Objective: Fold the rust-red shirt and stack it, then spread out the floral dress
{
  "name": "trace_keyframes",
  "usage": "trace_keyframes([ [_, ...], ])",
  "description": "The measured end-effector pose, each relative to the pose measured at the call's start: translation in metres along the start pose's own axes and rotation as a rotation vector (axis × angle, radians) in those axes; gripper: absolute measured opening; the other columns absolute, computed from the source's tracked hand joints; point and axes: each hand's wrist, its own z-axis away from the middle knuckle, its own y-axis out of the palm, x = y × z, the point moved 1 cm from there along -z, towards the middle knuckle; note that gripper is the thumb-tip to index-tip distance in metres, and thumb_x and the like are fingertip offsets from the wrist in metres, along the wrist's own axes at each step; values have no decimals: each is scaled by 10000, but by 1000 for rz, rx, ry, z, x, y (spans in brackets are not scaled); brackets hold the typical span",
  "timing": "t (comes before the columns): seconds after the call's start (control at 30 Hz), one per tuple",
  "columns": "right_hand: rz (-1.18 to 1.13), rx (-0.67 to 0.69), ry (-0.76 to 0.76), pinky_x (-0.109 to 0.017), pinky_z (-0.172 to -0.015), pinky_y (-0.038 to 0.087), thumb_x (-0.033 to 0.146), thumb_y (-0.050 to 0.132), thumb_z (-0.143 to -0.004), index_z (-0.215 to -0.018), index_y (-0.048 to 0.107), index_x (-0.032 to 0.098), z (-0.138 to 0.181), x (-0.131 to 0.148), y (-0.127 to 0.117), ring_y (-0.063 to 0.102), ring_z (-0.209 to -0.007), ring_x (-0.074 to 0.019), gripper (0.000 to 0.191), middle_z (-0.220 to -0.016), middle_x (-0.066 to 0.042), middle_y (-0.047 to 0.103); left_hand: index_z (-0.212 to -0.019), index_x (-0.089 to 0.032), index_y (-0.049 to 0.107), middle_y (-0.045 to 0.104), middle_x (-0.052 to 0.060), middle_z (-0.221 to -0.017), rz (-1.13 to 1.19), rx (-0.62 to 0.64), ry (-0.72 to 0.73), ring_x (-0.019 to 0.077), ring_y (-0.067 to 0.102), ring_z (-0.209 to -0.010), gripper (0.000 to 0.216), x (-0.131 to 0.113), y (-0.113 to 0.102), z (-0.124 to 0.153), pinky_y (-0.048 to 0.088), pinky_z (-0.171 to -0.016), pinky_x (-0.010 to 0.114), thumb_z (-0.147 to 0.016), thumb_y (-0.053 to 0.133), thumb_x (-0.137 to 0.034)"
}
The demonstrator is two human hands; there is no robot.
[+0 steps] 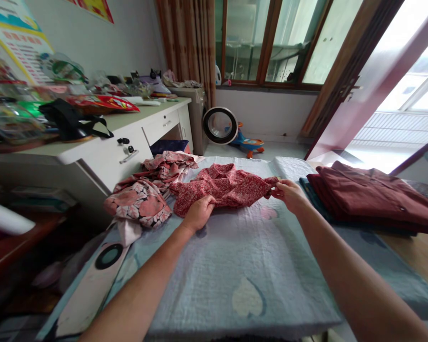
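A red garment with a fine pale print [225, 186] lies crumpled on a pale blue blanket [235, 266] that covers the surface before me. My left hand [199, 213] is closed on its near left edge. At the garment's right end, my right hand [288, 194] pinches the fabric between fingers and thumb. The cloth stretches loosely between both hands.
A pink floral garment [142, 199] is heaped to the left of the red one. Folded dark red clothes [371, 197] are stacked on the right. A cluttered white desk with drawers [128, 142] stands at left. A round fan [220, 126] and a toy [249, 143] sit on the floor beyond.
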Motion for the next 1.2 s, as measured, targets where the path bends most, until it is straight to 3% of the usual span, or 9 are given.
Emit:
trace_keyframes([
  [0.23,127,-57,-130,-344,-779,525,363,629,-738,-910,552,249,-23,-2,-15,648,-856,-197,220,-894,-27,674,-1014,-179,604,653,16,-865,637,-260,-145,171,614,-786,279,15,-32,-3,500,-791,302,-867,477,-379],
  [0.37,649,-93,-271,-377,-907,464,426,672,-659,-1067,592,233,-16,-29,-8,572,-1107,-267,458,-1131,-76,631,-958,-185,604,636,41,-869,247,-371,-258,213,622,-835,194,26,-21,7,503,-851,371,-781,542,-232],
  [0.47,1048,-50,-239,-424,-946,420,470,698,-646,-1068,627,201,-2,-52,1,546,-1125,-324,506,-1099,-120,628,-1045,-193,612,618,93,-1081,-127,-396,-82,259,572,-1075,278,18,-8,20,439,-1003,421,-770,574,-171],
  [0.53,1153,-38,-180,-415,-921,424,507,717,-632,-1023,641,192,5,-63,10,541,-1114,-339,507,-1060,-129,636,-1151,-213,594,581,94,-1207,-224,-277,66,261,524,-1173,358,7,3,28,403,-1060,419,-794,606,-202],
  [0.63,994,-78,-184,-360,-868,443,380,713,-629,-841,636,193,11,-69,23,563,-1061,-309,293,-960,-105,651,-1278,-244,560,504,97,-1352,-329,-69,147,283,460,-1258,514,-4,22,32,362,-1100,431,-782,689,-286],
  [0.77,707,-54,-187,-271,-653,485,241,582,-669,-767,587,196,9,-65,36,641,-744,-190,108,-770,-30,638,-1261,-271,596,504,96,-1361,-476,19,63,314,471,-1217,458,-4,38,24,411,-1019,453,-823,675,-379],
  [0.87,594,-40,-163,-222,-492,461,261,536,-705,-852,550,196,8,-51,34,625,-552,-129,161,-740,5,624,-1128,-251,658,590,82,-1212,-529,7,42,275,532,-1096,258,-1,39,13,453,-926,401,-880,597,-292],
  [1.03,199,-97,-219,-232,-506,529,255,598,-672,-815,486,201,2,-9,2,679,-605,-139,189,-814,-1,632,-870,-202,648,641,63,-942,-388,-44,69,214,589,-929,175,-1,25,-1,464,-855,327,-908,482,-162],
  [1.2,527,60,-158,-188,-416,430,240,634,-680,-754,574,179,2,-1,-20,621,-527,-125,113,-680,-5,640,-889,-196,605,669,34,-878,20,-252,19,186,625,-855,146,-5,0,-7,475,-830,295,-881,463,-164],
])
